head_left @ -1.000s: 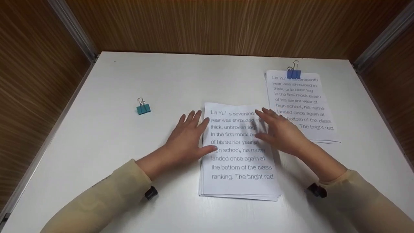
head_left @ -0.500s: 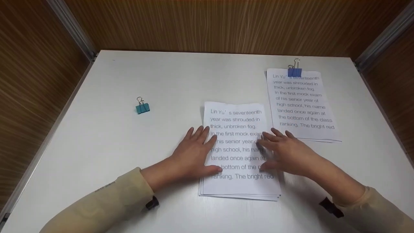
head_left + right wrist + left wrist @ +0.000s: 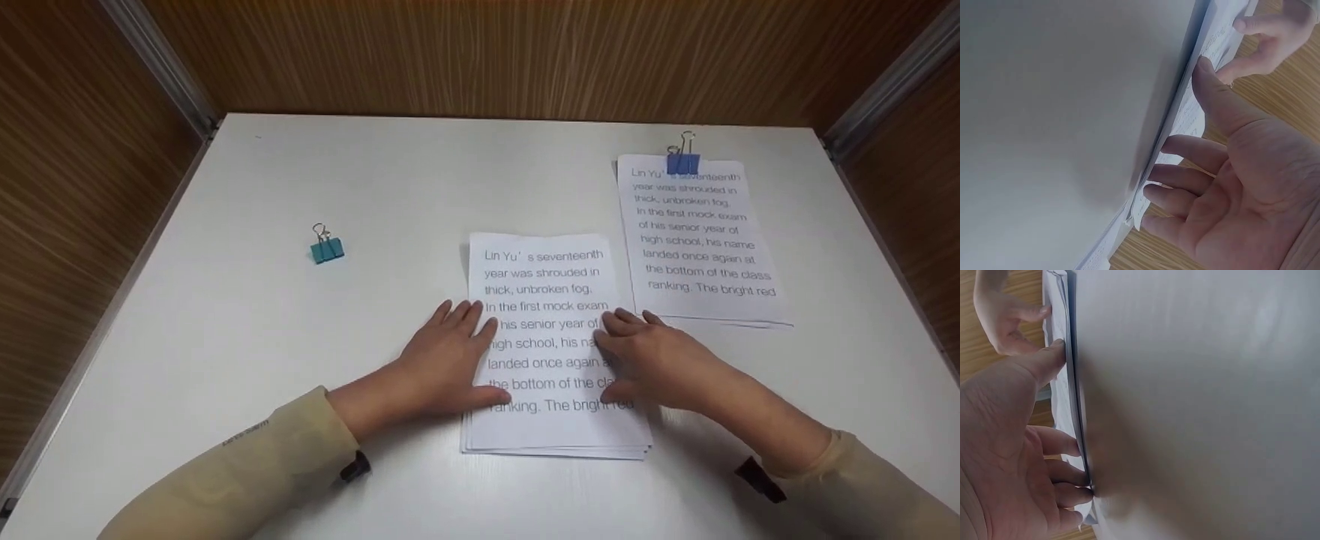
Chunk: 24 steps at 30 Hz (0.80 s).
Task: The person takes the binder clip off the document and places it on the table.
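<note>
A stack of printed paper sheets [image 3: 551, 330] lies in the middle of the table, its bottom edges slightly staggered. My left hand [image 3: 442, 367] touches the stack's left side, thumb over the top sheet and fingers along the edge. On the opposite side my right hand [image 3: 664, 360] has its fingertips at the right edge, with the thumb on the lower lines of print. In the left wrist view, the left fingers [image 3: 1061, 471] reach the paper's edge. The right wrist view shows the right fingers [image 3: 1176, 175] spread along the other edge.
A second printed stack [image 3: 697, 240] lies at the back right, with a blue binder clip [image 3: 683, 163] on its top edge. A teal binder clip [image 3: 327, 250] sits on the white table [image 3: 247, 322] at the left. Wood-grain panels [image 3: 487, 60] enclose the table's back and sides.
Both hands have moved down the stack's sides toward its near end. During the last half second they have barely shifted. The stack and the clips stay in place.
</note>
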Each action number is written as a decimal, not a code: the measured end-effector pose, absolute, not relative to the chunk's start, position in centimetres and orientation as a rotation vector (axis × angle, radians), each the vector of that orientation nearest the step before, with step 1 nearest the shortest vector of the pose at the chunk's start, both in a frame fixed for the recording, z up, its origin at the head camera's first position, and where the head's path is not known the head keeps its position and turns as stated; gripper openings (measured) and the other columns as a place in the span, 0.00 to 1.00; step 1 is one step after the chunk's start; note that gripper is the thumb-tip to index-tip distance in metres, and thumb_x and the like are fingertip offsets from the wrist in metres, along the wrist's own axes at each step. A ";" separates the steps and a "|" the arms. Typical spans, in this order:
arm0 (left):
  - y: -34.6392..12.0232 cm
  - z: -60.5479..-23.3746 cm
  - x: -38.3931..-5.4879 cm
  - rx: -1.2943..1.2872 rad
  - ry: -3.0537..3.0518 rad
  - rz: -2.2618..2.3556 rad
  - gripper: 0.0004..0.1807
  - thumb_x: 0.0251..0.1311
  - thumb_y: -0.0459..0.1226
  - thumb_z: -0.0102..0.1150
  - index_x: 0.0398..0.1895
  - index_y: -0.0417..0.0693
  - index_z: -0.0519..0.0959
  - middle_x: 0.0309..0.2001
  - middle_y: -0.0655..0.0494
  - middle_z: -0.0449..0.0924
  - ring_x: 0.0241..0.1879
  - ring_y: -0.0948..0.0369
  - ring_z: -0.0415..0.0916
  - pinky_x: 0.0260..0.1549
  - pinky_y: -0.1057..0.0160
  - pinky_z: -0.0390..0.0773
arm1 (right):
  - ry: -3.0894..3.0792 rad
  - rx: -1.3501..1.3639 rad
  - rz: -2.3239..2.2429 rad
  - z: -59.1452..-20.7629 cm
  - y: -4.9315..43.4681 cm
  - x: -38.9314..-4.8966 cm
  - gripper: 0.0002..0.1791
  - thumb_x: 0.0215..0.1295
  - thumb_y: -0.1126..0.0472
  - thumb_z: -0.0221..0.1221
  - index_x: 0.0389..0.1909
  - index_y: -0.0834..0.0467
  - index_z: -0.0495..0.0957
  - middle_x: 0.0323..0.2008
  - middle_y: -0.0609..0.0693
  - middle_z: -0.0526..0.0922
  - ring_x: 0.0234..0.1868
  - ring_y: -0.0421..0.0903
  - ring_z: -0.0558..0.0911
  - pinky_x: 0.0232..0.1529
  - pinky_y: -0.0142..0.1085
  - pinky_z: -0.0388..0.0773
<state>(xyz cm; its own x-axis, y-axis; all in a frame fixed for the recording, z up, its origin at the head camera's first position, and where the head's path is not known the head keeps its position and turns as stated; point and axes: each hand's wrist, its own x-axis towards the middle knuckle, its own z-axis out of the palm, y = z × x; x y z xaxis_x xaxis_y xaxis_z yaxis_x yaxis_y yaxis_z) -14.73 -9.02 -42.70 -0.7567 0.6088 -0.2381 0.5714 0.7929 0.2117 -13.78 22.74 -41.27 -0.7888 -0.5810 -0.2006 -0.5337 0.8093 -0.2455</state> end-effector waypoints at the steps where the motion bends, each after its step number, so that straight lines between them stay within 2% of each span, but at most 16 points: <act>1: -9.0 -42.6 -14.8 0.908 2.685 0.175 0.59 0.64 0.73 0.56 0.82 0.38 0.61 0.81 0.33 0.55 0.82 0.40 0.50 0.81 0.42 0.44 | 2.727 -0.855 -0.256 -41.3 22.7 -13.8 0.43 0.54 0.47 0.80 0.66 0.65 0.79 0.72 0.70 0.72 0.74 0.70 0.69 0.75 0.66 0.60; 7: -9.2 -42.3 -15.8 0.875 2.679 0.152 0.59 0.64 0.72 0.56 0.83 0.38 0.60 0.82 0.33 0.53 0.82 0.41 0.49 0.81 0.43 0.44 | 2.705 -0.765 -0.335 -41.6 22.7 -14.5 0.48 0.58 0.47 0.78 0.74 0.65 0.72 0.76 0.68 0.66 0.78 0.68 0.62 0.77 0.64 0.56; 14: -10.1 -42.3 -17.4 0.840 2.686 0.177 0.59 0.63 0.72 0.57 0.83 0.39 0.60 0.82 0.35 0.53 0.83 0.42 0.49 0.81 0.45 0.43 | 2.681 -0.717 -0.366 -41.6 22.0 -16.3 0.49 0.60 0.46 0.77 0.76 0.63 0.69 0.79 0.66 0.62 0.81 0.66 0.58 0.79 0.62 0.52; 24: -11.7 -42.1 -19.3 0.808 2.669 0.163 0.58 0.64 0.71 0.58 0.84 0.40 0.58 0.83 0.35 0.51 0.83 0.41 0.47 0.81 0.43 0.42 | 2.650 -0.711 -0.302 -41.6 20.1 -18.8 0.50 0.62 0.43 0.74 0.79 0.61 0.67 0.80 0.65 0.58 0.81 0.67 0.56 0.79 0.61 0.52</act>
<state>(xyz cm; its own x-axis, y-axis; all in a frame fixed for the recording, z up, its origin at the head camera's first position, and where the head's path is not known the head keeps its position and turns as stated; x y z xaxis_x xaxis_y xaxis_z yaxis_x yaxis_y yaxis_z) -19.29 -11.67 -42.14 -0.7775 0.5562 -0.2935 0.5165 0.8310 0.2066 -18.76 20.09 -41.61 -0.8001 -0.5176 -0.3033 -0.4362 0.8490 -0.2983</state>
